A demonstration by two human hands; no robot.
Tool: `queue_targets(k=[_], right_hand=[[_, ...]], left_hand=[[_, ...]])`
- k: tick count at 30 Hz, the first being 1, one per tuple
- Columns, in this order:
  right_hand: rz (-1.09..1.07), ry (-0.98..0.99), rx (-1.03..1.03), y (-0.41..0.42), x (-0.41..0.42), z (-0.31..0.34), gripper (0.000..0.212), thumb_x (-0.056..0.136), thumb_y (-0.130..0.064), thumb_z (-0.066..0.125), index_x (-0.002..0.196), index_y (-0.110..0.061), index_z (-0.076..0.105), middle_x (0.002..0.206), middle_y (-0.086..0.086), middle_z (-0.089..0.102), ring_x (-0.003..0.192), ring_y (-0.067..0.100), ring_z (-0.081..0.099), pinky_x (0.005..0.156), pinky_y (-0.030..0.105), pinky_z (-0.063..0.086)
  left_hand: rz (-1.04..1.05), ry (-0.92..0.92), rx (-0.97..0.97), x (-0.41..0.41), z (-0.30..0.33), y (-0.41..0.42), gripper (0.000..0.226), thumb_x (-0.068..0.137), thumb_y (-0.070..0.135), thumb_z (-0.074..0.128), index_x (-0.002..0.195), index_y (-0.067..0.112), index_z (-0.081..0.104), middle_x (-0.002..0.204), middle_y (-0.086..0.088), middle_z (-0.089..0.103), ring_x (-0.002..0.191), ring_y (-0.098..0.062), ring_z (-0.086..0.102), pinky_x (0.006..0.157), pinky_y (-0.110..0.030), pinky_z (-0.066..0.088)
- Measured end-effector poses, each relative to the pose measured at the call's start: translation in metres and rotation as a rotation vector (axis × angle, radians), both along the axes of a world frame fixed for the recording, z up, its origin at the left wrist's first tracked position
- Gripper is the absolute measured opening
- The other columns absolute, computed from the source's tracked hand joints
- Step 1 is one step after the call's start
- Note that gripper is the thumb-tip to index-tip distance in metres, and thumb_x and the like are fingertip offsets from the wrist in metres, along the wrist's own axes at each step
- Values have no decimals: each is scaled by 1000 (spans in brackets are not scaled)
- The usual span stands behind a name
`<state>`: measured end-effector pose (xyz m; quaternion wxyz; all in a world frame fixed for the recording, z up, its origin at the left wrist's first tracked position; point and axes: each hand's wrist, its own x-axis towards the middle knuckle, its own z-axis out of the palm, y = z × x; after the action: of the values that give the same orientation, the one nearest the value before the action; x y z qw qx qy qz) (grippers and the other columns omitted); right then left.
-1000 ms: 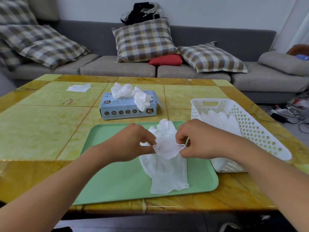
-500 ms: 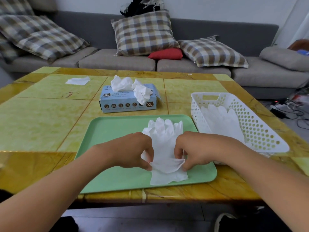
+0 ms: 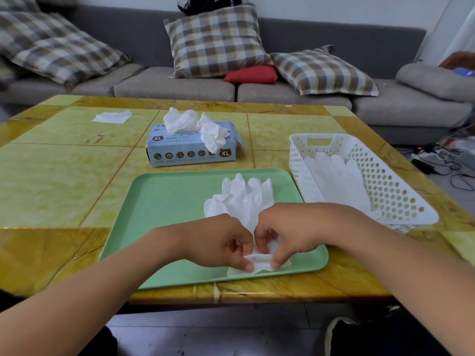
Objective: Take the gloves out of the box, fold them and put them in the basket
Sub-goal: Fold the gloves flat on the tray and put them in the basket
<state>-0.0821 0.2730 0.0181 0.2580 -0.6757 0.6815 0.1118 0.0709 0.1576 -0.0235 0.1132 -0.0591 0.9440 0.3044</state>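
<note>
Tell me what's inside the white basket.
White gloves lie flat in the basket, fingers toward its far end. How many are stacked, and anything beneath them, cannot be seen.

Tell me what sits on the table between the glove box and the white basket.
Nothing: in the head view, only bare yellow tabletop separates the glove box from the white basket. The green tray lies nearer, outside that gap.
</note>
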Motion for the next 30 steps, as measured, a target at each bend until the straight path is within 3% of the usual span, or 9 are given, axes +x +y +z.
queue_targets(k=[5, 8, 11, 14, 17, 20, 23, 27, 30], right_hand=[[39, 112, -37, 0, 8, -5, 18, 81, -29, 77, 93, -27, 64, 91, -7, 55, 63, 9, 52, 52, 27, 37], [54, 123, -75, -2, 13, -13, 9, 80, -21, 71, 82, -20, 62, 73, -4, 53, 58, 15, 50, 51, 28, 38], [44, 41, -57, -4, 8, -12, 12, 81, -22, 70, 77, -19, 59, 71, -3, 55, 62, 16, 53, 57, 35, 45], [-45, -205, -78, -7, -7, 1, 11, 84, -23, 67, 85, -12, 66, 77, 2, 66, 66, 12, 55, 64, 35, 47], [-267, -601, -179, -10, -21, 17, 22, 76, -24, 59, 83, -3, 64, 72, 1, 56, 66, 12, 48, 62, 28, 40], [-443, -1180, -185, -11, -27, 27, 37, 70, -19, 63, 100, 2, 61, 94, 14, 53, 85, 26, 47, 72, 33, 41], [-511, -1494, -219, -12, -25, 35, 73, 71, -26, 67, 132, 12, 52, 121, 20, 46, 109, 34, 40, 96, 47, 33], [-431, -1497, -310, -8, -17, 38, 85, 79, -54, 75, 147, -10, 50, 149, 20, 50, 138, 40, 47, 117, 54, 33], [-596, -1418, -461, -10, -5, 37, 62, 78, -29, 83, 133, -9, 63, 132, 17, 66, 126, 37, 60, 109, 48, 47]], left_hand=[[-19, -20, -83, 2, 2, 0, 22, 94, 34, 67, 92, 12, 68, 90, 0, 66, 83, -11, 59, 78, -26, 49], [-18, -19, -103, 3, 2, 2, 28, 96, 35, 62, 88, 9, 68, 88, -4, 66, 82, -14, 58, 75, -27, 47], [-8, -20, -108, 5, 8, 0, 42, 88, 56, 67, 89, 14, 67, 90, 2, 64, 84, -12, 56, 76, -25, 47], [61, 162, -137, 10, 22, -8, 62, 57, 76, 78, 93, 29, 60, 93, 13, 58, 88, -8, 53, 80, -29, 48], [142, 432, -24, 10, 33, -18, 54, 59, 55, 88, 94, 25, 61, 95, 7, 61, 86, -16, 59, 75, -36, 49], [312, 594, 308, 9, 51, -15, 32, 77, 31, 86, 98, 12, 71, 92, -2, 73, 80, -18, 69, 66, -31, 53], [533, 661, 720, 4, 65, -5, 29, 83, 27, 73, 108, 12, 73, 100, -6, 77, 91, -21, 74, 76, -35, 61], [713, 763, 853, 0, 73, -4, 15, 92, 15, 68, 107, 15, 70, 100, -11, 77, 87, -25, 74, 76, -41, 62], [733, 798, 866, 2, 77, -6, 15, 95, 12, 65, 110, 14, 68, 102, -13, 76, 90, -29, 74, 78, -44, 62]])
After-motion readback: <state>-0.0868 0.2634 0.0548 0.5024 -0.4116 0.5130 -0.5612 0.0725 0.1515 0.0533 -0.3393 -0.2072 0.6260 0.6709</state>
